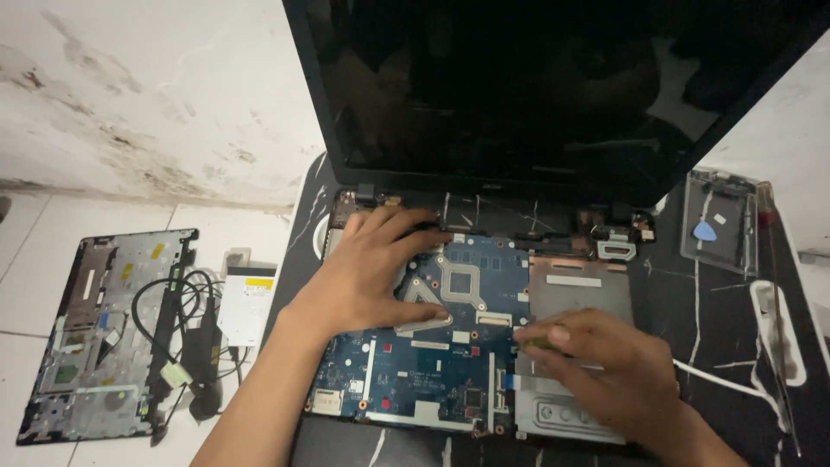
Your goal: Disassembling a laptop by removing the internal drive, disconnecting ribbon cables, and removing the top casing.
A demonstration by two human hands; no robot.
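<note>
The left hand lies flat, fingers spread, on the blue board inside the opened laptop, its grip holding nothing. The right hand rests at the board's right edge, fingertips pinched on a small greenish part beside the grey metal bay. The laptop sits on a black marbled counter. A clear case lies to the right; on the floor to the left lie a removed cover, a drive and a black cable.

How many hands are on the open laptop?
2. The left hand lies flat on the blue motherboard near the hinge; the right hand pinches something small at the board's right edge. None seem hidden.
</note>
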